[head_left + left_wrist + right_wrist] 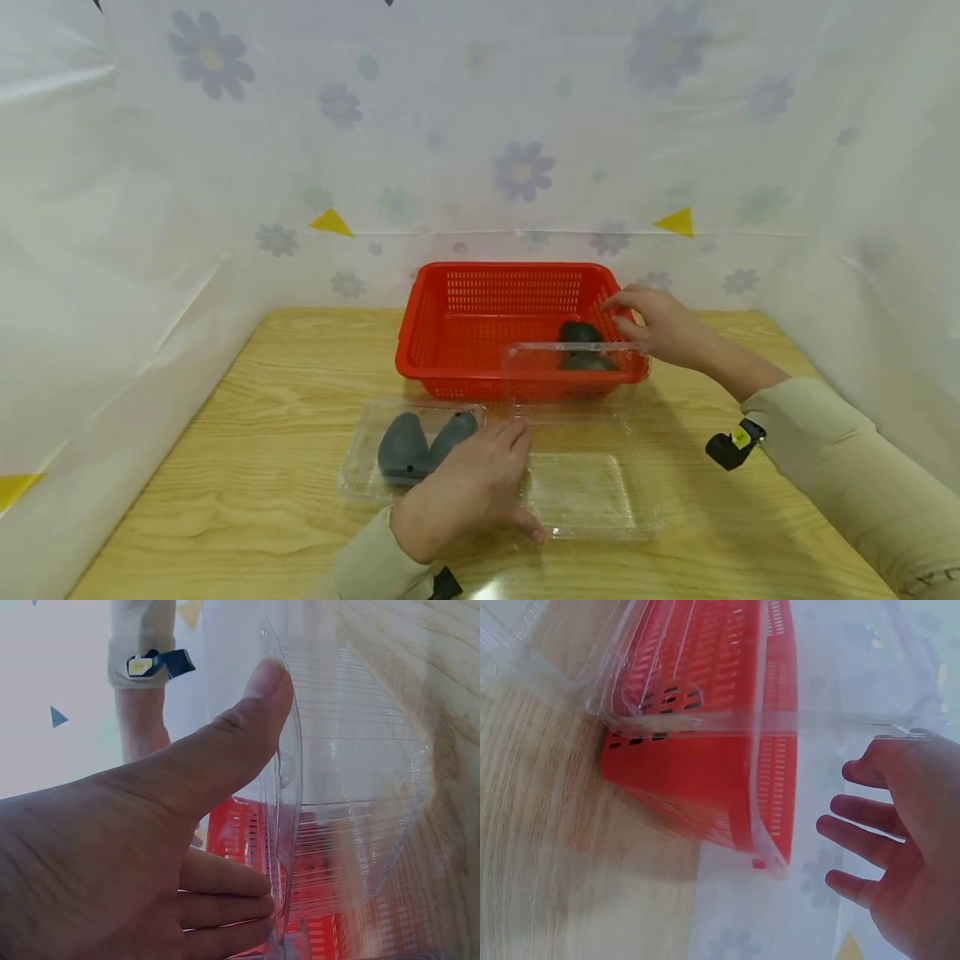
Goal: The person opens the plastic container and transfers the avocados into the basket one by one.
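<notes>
My left hand (472,483) touches the left edge of a clear plastic clamshell box (592,533), its fingers fairly straight and the thumb extended along the rim (289,802). The box's lid (513,379) stands raised at the back, in front of a red basket (408,358). Over the basket's right rim hovers my right hand (660,329), fingers loosely bent and holding nothing. Inside the basket, on the right, lie dark, pear-shaped fruits (580,332) resembling avocados, partly seen through the lid. The right wrist view shows the right hand (907,840) beside the lid's edge (840,722).
To the left sits another clear plastic box (356,471) with two dark avocado-like fruits (405,446), partly hidden by my left hand. Everything stands on a wood-grain table (247,467). Flower-patterned white sheeting (465,117) encloses the back and sides.
</notes>
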{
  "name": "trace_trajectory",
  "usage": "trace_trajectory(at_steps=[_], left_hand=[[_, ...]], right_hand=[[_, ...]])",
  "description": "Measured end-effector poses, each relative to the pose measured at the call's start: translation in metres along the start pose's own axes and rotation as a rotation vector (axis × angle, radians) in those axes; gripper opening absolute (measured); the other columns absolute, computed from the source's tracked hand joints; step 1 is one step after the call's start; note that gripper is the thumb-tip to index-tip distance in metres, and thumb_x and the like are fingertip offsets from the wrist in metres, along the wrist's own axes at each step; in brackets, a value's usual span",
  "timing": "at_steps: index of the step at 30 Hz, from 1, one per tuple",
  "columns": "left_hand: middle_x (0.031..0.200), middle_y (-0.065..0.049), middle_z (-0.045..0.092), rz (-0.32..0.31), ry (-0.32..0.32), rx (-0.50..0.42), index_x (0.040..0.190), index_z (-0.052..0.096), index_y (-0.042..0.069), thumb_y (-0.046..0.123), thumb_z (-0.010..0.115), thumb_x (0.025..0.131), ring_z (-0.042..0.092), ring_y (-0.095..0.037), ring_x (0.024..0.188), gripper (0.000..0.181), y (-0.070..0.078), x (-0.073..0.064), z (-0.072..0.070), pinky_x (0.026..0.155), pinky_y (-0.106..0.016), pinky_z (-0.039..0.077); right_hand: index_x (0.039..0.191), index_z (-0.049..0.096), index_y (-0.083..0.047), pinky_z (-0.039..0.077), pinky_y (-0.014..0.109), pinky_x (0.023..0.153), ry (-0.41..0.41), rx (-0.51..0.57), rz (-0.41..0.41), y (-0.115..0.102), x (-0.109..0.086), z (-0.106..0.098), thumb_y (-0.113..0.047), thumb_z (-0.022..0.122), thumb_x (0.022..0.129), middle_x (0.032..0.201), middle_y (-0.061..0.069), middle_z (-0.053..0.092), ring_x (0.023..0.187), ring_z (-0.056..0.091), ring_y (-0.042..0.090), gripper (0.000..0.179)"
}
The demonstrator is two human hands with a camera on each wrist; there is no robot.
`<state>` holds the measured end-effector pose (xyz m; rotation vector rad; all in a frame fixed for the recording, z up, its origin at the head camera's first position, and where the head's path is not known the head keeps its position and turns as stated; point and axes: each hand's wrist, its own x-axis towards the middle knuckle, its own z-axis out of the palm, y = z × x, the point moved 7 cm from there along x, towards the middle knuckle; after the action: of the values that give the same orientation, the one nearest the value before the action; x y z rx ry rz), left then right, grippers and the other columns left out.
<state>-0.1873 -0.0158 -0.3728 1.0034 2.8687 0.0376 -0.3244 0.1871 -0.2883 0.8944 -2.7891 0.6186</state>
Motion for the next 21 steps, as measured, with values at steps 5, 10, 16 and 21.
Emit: trace_trajectory(at_steps=[5,10,16,21], left_hand=[[0.154,-0.01,0.043,-0.022,-0.017,-0.013,0.148,0.042,0.003,0.075,0.076,0.063,0.043,-0.023,0.141,0.117,-0.002,0.0,0.002,0.116,-0.036,0.039],[0.154,-0.009,0.043,-0.026,-0.016,-0.018,0.148,0.041,0.003,0.075,0.076,0.063,0.044,-0.023,0.141,0.117,-0.002,0.0,0.002,0.116,-0.037,0.04],[0.154,-0.01,0.043,-0.003,0.001,-0.013,0.149,0.041,0.003,0.076,0.074,0.064,0.044,-0.023,0.141,0.116,-0.001,-0.002,0.001,0.116,-0.036,0.04],[0.157,-0.009,0.04,0.003,0.002,-0.016,0.15,0.039,0.005,0.077,0.071,0.066,0.041,-0.022,0.143,0.115,0.0,-0.003,0.001,0.117,-0.036,0.038]], right_hand=[[0.115,0.067,-0.005,0.052,0.045,0.084,0.043,0.003,-0.022,-0.009,-0.008,-0.01,0.0,0.052,0.096,0.108,0.009,0.066,0.098,0.062,0.025,0.024],[0.115,0.067,-0.006,0.054,0.051,0.089,0.05,0.029,-0.007,-0.018,-0.017,-0.019,-0.004,0.053,0.098,0.112,0.01,0.067,0.103,0.064,0.028,0.022],[0.115,0.067,-0.011,0.057,0.049,0.086,0.061,0.078,0.029,-0.028,-0.036,-0.024,-0.01,0.057,0.099,0.114,0.006,0.068,0.102,0.067,0.027,0.018],[0.111,0.068,-0.017,0.058,0.038,0.082,0.08,0.052,0.031,-0.033,-0.056,-0.023,-0.014,0.06,0.099,0.109,-0.001,0.069,0.098,0.067,0.019,0.015]])
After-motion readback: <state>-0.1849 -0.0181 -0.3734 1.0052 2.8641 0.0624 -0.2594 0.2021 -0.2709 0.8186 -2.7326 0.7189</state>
